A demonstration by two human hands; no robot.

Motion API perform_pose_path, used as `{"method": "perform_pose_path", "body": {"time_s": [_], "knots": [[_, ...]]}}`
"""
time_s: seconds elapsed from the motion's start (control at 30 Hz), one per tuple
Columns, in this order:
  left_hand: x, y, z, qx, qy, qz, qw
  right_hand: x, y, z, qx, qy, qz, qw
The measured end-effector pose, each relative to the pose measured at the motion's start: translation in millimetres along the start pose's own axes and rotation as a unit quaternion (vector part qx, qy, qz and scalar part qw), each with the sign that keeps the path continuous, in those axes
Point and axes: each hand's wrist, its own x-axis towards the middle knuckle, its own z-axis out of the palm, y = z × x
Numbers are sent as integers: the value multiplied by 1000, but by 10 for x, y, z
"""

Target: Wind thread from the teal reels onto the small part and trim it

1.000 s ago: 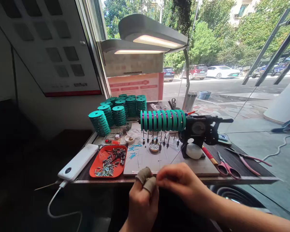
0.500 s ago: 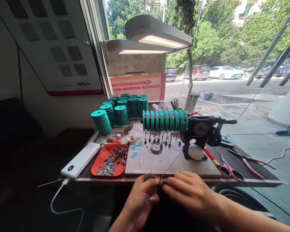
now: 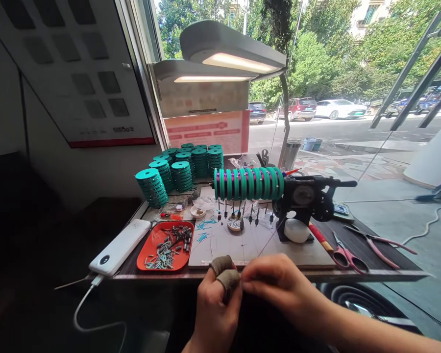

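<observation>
My left hand point(image 3: 218, 306) is curled closed in front of the table edge, with brown-grey cloth covers point(image 3: 228, 278) round two of its fingers. What its fingers pinch is too small to make out. Close beside it, my right hand point(image 3: 282, 282) has thumb and forefinger pressed together, nearly touching the left fingertips. A thin dark line point(image 3: 267, 244) slants down from the black winder point(image 3: 303, 196) and disappears behind my right hand. On the winder sits a row of green foam spools point(image 3: 248, 184) wound with purple, and several small dark weights point(image 3: 241, 224) dangle below them.
An orange-red tray point(image 3: 141, 262) of metal pieces and a white power bank point(image 3: 119, 247) lie on the left. Stacked green spools point(image 3: 152, 189) stand behind. Scissors point(image 3: 347, 255) and pliers point(image 3: 378, 247) rest on the right. A small bowl point(image 3: 235, 229) holds beads; lamps point(image 3: 231, 46) hang overhead.
My left hand has turned so its covered fingers curl on top. My right hand's fingers, outstretched and blurred before, have drawn into a pinch. The view has shifted slightly.
</observation>
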Motion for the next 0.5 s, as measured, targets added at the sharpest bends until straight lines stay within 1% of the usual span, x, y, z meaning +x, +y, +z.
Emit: {"method": "perform_pose_path", "body": {"time_s": [0.03, 0.07, 0.1, 0.13, 0.17, 0.23, 0.3, 0.33, 0.4, 0.43, 0.47, 0.5], "knots": [[-25, -31, 32, 45, 54, 52, 996, 98, -41, -20, 48, 3, 50, 998], [-44, -66, 64, 95, 108, 101, 984, 200, -74, -36, 86, -4, 89, 992], [-57, -101, 94, 148, 154, 140, 967, 302, -96, -46, 107, -16, 113, 988], [-62, -135, 117, 196, 186, 172, 947, 398, -109, -48, 116, -32, 127, 985], [-60, -166, 132, 234, 204, 193, 931, 485, -112, -43, 111, -41, 135, 984], [-42, -212, 136, 276, 213, 224, 910, 626, -102, -13, 91, -54, 150, 983], [-17, -225, 112, 273, 195, 250, 908, 730, -88, 35, 68, -67, 165, 982], [-7, -217, 96, 255, 178, 253, 916, 769, -88, 60, 56, -73, 169, 981], [10, -167, 65, 209, 138, 229, 941, 809, -110, 93, 27, -82, 164, 983], [16, -129, 54, 180, 120, 196, 956, 800, -130, 95, 10, -80, 153, 985], [23, -85, 46, 134, 99, 141, 976, 767, -151, 83, -11, -71, 135, 988], [30, -40, 42, 63, 77, 58, 993, 704, -167, 57, -32, -56, 113, 992]]}}
